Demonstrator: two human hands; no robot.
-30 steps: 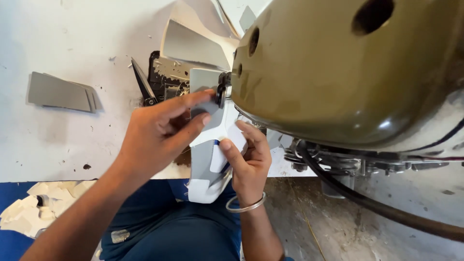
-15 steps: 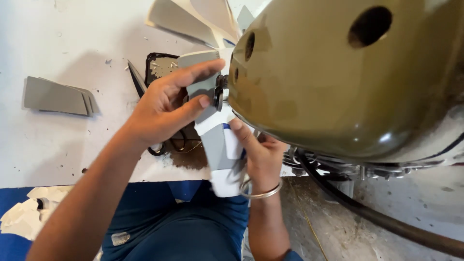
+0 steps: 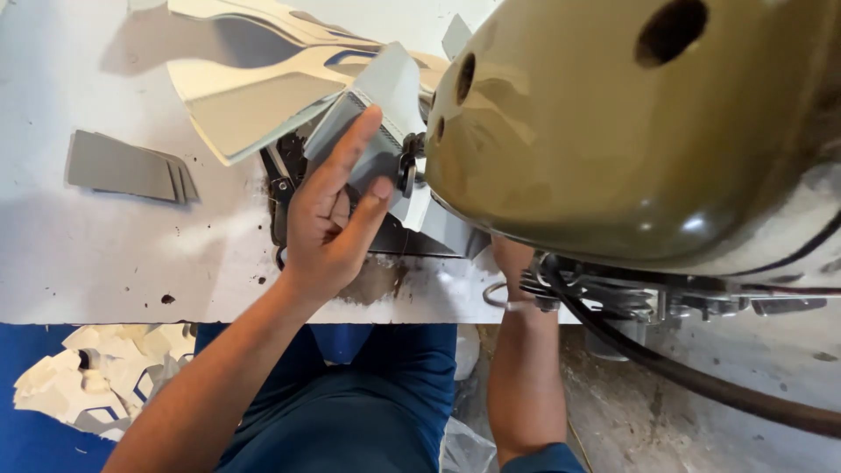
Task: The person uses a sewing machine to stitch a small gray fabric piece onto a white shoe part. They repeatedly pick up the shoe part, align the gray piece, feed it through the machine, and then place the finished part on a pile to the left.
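Observation:
My left hand (image 3: 337, 219) rests on a grey and white fabric piece (image 3: 385, 96), index finger stretched along it and thumb pressing its lower edge. The piece lies right at the presser area of an olive-green sewing machine head (image 3: 613, 131). My right hand (image 3: 511, 260) reaches under the machine head. Only its wrist, which wears a thin bangle, and its forearm show; the fingers are hidden. A dark metal plate (image 3: 285, 188) sits beneath the fabric.
Several cream and grey sewn pieces (image 3: 254, 88) trail away on the white table (image 3: 105, 263) behind the machine. A small stack of grey cut pieces (image 3: 131, 166) lies at the left. Pale scraps (image 3: 96, 377) sit on blue ground below the table edge. A thick black cable (image 3: 701, 377) runs off to the right.
My left hand has moved forward with the fabric piece toward the machine. My right hand, earlier holding the piece's lower end, has gone under the machine head, hiding its fingers.

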